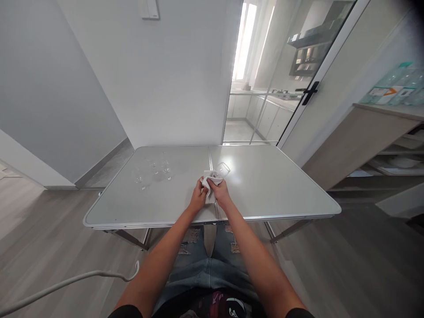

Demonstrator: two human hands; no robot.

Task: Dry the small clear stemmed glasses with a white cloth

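i saw the table (265, 194) first, a pale folding top with a seam down its middle. both hands met at that seam, near the front edge. between them was a white cloth (208, 182), and a clear glass (222, 168) stuck out of it, tilted toward the far right corner. more glasses (152, 171) stood well apart toward the far left corner.

i judged the glass light, stiff, slick and easy to break; the bowl, cushioned by cloth, looked the safest place to grip. the cloth looked soft and limp.

my left hand (198, 198) had its fingers curled together on the cloth. my right hand (221, 192) had its fingers closed round the cloth and the glass inside it.
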